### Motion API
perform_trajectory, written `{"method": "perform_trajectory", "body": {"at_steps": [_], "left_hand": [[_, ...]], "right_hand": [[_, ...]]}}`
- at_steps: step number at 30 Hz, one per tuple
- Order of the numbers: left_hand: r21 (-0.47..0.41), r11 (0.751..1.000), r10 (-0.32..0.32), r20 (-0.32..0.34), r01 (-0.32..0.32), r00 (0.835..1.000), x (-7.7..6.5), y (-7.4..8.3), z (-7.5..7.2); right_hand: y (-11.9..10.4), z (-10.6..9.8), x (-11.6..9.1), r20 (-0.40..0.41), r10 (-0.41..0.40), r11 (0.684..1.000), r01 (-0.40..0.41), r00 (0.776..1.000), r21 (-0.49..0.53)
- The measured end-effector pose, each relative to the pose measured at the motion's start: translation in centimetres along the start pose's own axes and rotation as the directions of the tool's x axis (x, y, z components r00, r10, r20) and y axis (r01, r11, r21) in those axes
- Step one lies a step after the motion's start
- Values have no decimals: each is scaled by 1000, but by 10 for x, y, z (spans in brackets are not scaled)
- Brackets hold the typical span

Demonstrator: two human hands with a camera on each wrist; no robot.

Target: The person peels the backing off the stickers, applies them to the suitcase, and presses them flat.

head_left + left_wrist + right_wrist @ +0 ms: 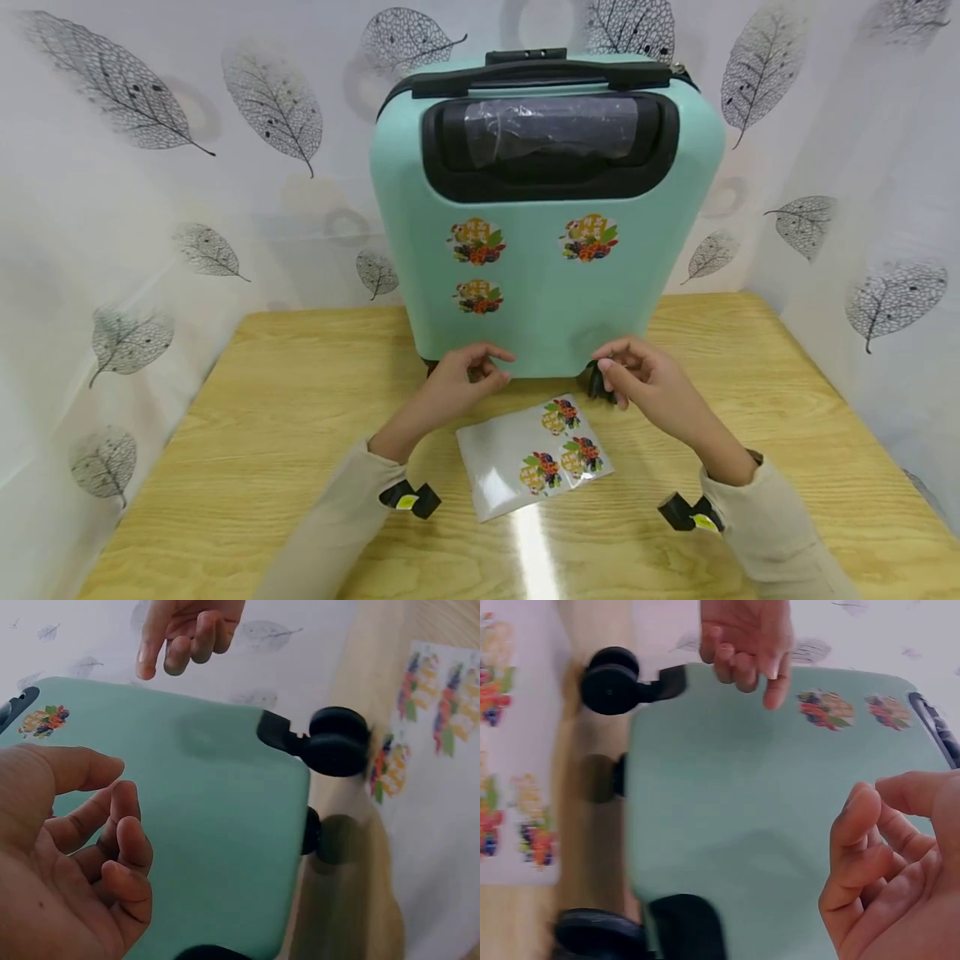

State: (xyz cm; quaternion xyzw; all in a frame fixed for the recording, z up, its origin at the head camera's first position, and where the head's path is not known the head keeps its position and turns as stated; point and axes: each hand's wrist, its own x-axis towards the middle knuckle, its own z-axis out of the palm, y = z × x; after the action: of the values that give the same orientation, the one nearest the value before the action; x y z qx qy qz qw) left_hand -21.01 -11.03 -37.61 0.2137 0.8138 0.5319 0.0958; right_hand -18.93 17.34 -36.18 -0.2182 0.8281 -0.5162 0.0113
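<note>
Green suitcase at upper middle, behind left hand and right hand, loosely bent, apart, sticker sheet below.

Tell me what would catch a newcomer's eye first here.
The mint-green wheeled suitcase, standing at the back of the wood-grain table, likely draws the eye first. Three fruit stickers dot its face below the black handle recess. Three more are on the sticker sheet before it.

Long beige sleeves, blocky black wrist devices with yellow labels, bare hands
</note>
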Motion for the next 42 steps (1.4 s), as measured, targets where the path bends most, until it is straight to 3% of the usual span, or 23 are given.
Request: {"method": "perform_trajectory", "body": {"at_steps": [10, 17, 25, 29, 42], "left_hand": [[49, 997, -59, 60, 56, 996, -19, -25, 6], [13, 995, -95, 119, 95, 988, -35, -44, 7], [-13, 989, -144, 165, 148, 976, -49, -59, 13], [-38, 983, -167, 197, 178, 966, -55, -63, 18], [-103, 959, -225, 287, 263, 931, -67, -66, 27]], "right_hand": [[24, 19, -12, 172, 82, 996, -86, 982, 18], [32, 28, -17, 353, 114, 993, -114, 929, -21], [39, 40, -21, 489, 110, 993, -118, 866, -14], [42, 44, -23, 532, 115, 990, -143, 839, 12], [52, 61, -24, 597, 75, 996, -93, 799, -1]]}}
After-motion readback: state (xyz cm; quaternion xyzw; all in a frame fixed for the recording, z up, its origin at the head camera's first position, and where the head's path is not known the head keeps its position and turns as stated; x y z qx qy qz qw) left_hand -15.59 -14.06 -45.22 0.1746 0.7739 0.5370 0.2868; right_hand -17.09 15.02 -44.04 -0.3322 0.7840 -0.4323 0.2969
